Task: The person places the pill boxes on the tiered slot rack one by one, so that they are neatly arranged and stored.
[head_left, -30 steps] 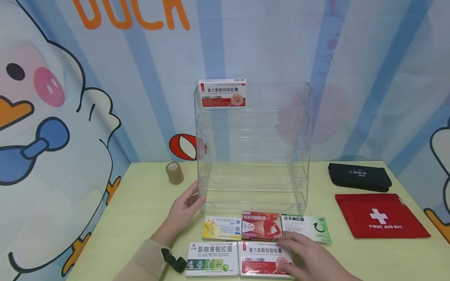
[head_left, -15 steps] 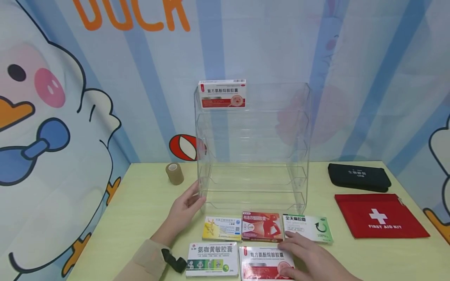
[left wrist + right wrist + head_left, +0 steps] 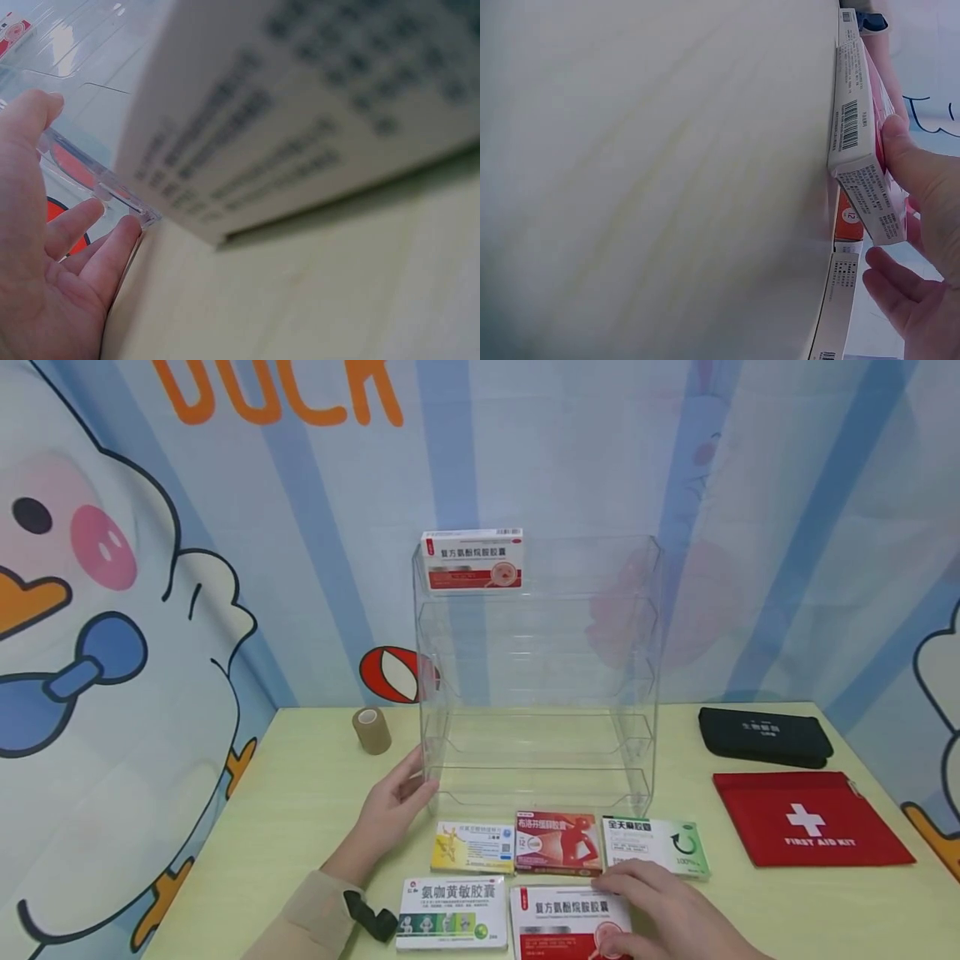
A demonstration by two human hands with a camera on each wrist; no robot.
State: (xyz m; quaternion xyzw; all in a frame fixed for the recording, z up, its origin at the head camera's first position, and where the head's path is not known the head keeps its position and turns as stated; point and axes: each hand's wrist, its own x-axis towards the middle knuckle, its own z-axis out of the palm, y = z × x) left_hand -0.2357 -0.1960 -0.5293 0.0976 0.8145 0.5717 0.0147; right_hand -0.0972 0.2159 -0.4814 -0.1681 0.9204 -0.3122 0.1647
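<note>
My left hand (image 3: pixel 386 814) holds the lower left side panel of a clear acrylic display rack (image 3: pixel 536 768), thumb on one face and fingers on the other. My right hand (image 3: pixel 663 906) pinches a white-and-red medicine box (image 3: pixel 551 906) at its right end. In the right wrist view, the thumb lies on the printed face and this medicine box (image 3: pixel 855 105) is tilted, its near end raised from the table. A matching medicine box (image 3: pixel 472 560) stands in the rack's top tier at the left. Beside the pinched box lies a white-and-green medicine box (image 3: pixel 452 912).
Between rack and hands lie a yellow-and-white box (image 3: pixel 474 847), a red box (image 3: pixel 558 843) and a green-and-white box (image 3: pixel 654 846). A tan bandage roll (image 3: pixel 372 731) stands left. On the right are a black zip case (image 3: pixel 765 737) and a red first aid pouch (image 3: pixel 813 820).
My right hand has drawn the white-and-red medicine box slightly toward me, away from the row behind, and its far edge has tilted up. The left hand has stayed at the rack.
</note>
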